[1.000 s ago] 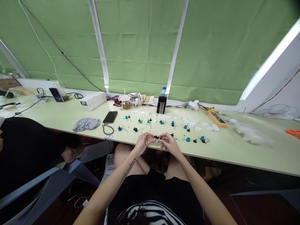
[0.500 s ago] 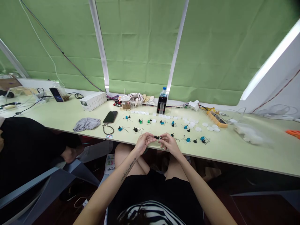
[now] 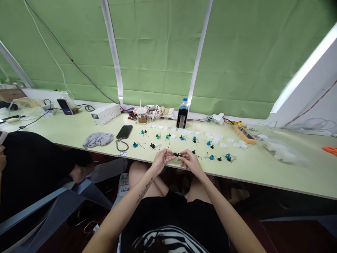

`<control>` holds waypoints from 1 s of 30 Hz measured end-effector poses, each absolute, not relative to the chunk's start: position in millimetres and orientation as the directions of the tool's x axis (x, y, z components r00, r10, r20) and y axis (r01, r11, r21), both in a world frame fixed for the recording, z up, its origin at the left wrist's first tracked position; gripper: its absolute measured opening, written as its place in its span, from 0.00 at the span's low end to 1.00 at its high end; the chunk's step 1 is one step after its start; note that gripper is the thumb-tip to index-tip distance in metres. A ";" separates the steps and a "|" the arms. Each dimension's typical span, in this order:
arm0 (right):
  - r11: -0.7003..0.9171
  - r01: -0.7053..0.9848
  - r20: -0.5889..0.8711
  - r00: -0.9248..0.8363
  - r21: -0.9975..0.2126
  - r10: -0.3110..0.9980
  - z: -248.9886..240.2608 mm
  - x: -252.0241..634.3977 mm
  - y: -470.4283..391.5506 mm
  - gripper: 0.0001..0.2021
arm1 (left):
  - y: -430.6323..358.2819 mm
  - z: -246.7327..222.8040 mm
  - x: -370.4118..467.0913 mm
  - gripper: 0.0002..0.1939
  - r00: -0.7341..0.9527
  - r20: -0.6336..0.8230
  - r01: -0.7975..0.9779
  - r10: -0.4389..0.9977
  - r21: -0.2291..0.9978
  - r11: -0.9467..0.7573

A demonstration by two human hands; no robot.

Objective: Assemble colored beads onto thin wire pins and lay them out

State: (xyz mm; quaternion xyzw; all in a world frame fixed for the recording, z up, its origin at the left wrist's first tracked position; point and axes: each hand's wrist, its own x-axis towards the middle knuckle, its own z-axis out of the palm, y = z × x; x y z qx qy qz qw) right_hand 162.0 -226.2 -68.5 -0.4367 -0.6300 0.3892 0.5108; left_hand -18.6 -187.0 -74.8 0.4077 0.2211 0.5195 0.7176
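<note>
A small black part (image 3: 177, 154) is pinched between my two hands at the table's front edge. My left hand (image 3: 162, 160) grips its left end, and my right hand (image 3: 190, 161) has its right end between thumb and fingers. Beyond them, small blue and black pieces with thin metal wires lie in loose rows, among them a blue piece (image 3: 211, 157), a black piece (image 3: 152, 145) and a green piece (image 3: 158, 136). White round discs (image 3: 223, 145) are spread behind and to the right. The part's finer details are too small to tell.
On the green-topped table (image 3: 263, 165), a phone (image 3: 124, 131) and grey cloth (image 3: 98, 139) lie left. Behind stand a white box (image 3: 105, 114), an iced drink (image 3: 141, 116) and a bottle (image 3: 183, 105). A yellow device (image 3: 244, 134) lies right. Another person (image 3: 39, 165) sits left.
The view has shifted very slightly. At the far left, the other person's hand now shows with a phone-like object. My hands keep the same hold.
</note>
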 end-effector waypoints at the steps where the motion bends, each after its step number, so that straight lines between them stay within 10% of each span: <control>1: 0.315 0.154 0.302 -0.099 -0.937 0.948 -68.3 162.0 -226.5 0.14 | -187.1 -74.7 -18.5 0.16 0.361 0.107 -0.566 0.926 0.815 0.127; 30: 0.308 0.135 0.297 -0.095 -0.942 0.950 -66.4 163.1 -227.4 0.16 | -188.0 -72.2 -17.6 0.15 0.357 0.110 -0.550 0.928 0.828 0.114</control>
